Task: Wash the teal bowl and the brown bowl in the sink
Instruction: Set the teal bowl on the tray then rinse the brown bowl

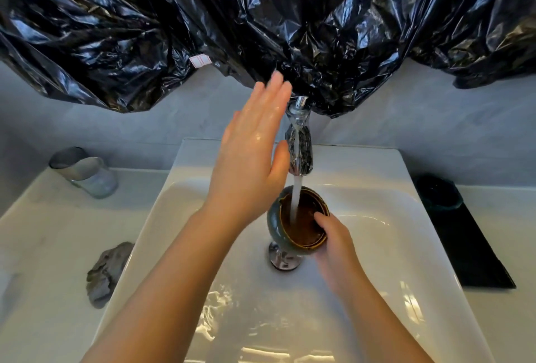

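My left hand (249, 156) is up in the middle of the frame, flat, fingers straight and pressed together, wet on the back. Its fingertips reach the lower edge of the black plastic sheet (261, 14) that hangs across the whole top of the frame. My thumb lies just beside the faucet (298, 142); I cannot tell whether it touches.

My right hand (333, 243) grips the brown bowl (307, 226), fingers curled over its right rim with one fingertip inside. The bowl is brown inside and blue-grey outside, tilted with its mouth toward me. It sits right under the spout, and the water stream (295, 197) falls into it. It hangs just above the chrome drain (282, 258), near the back wall of the sink (406, 217).

The basin is wide: open white room to the left and right of the bowl, and more toward the bottom of the frame, where water ripples between my forearms.

On the surface (43, 246) at the left stand a glass tumbler (84, 171), near the wall, and a grey stone (107, 272), close to the sink's left edge. At the right, a black mat (470, 246) runs along the sink's right edge. The teal bowl (438, 191) sits on its far end, dark and hard to make out, well apart from both hands.
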The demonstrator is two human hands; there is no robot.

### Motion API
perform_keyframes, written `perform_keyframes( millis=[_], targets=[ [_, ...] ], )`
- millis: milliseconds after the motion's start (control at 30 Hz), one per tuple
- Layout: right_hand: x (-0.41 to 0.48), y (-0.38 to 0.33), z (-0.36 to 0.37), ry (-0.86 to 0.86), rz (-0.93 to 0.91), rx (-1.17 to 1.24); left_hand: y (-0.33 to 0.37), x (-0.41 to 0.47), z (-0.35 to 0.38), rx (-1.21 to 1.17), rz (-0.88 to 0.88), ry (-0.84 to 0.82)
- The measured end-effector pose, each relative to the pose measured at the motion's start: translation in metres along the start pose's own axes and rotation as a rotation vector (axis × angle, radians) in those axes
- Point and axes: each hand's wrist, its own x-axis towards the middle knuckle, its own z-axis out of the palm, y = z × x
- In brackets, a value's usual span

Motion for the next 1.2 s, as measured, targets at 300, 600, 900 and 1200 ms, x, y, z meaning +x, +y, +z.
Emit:
perform_keyframes(
  millis=[300,600,900,1200],
  targets=[
    [-0.002,0.007,0.002,0.026,-0.134,-0.281,-0.019,-0.025,0.019,0.177,-0.035,0.057],
    [-0.012,0.011,0.008,-0.085,-0.512,-0.616,-0.042,-0.101,0.053,-0.653,-0.830,-0.344],
    [-0.004,0.021,-0.008,-0.187,-0.814,-0.898,-0.057,-0.118,0.060,-0.429,-0.219,0.015],
    [-0.002,0.027,-0.006,-0.229,-0.914,-0.913,-0.057,-0.123,0.057,-0.541,-0.299,0.059]
  ],
)
